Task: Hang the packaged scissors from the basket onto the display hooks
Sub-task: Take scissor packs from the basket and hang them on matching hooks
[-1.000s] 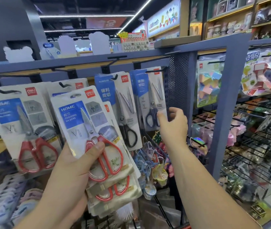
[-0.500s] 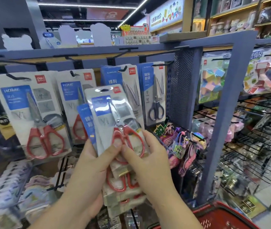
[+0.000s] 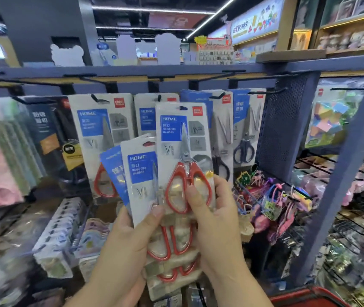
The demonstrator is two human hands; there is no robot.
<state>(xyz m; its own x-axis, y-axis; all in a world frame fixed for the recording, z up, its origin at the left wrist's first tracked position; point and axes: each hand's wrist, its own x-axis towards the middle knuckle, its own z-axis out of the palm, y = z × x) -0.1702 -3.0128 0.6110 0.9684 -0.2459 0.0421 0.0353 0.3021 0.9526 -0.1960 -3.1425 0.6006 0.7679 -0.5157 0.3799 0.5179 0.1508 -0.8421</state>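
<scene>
- Setting: retail shop, stationery and small goods.
- Centre: blue metal rack (image 3: pixel 343 173) with black display hooks (image 3: pixel 265 92) along its rail.
- On the hooks: carded scissors packs (image 3: pixel 101 129) in overlapping rows, red brand tags at the corners.
- Right: bagged colour-block puzzles (image 3: pixel 327 120) on a hook; wire shelves (image 3: pixel 354 229) of small trinkets below.
- Upper right: wooden shelves of plush toys (image 3: pixel 343 38); lit wall sign (image 3: pixel 256 23).
- Top: ceiling strip lights (image 3: pixel 150 11).
- Bottom right: rim of a red basket (image 3: pixel 305 295).
</scene>
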